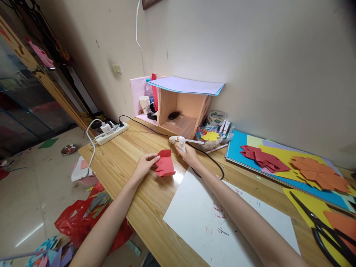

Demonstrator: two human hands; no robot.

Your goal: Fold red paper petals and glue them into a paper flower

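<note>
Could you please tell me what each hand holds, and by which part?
The left hand holds the folded red paper by its left edge; the right hand grips the glue gun by its handle.

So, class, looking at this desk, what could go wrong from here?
The right hand holds a glue gun near the left hand, which pinches folded red paper: if hot, the gun could burn that hand. The black cord loops by the right forearm and might snag.
</note>
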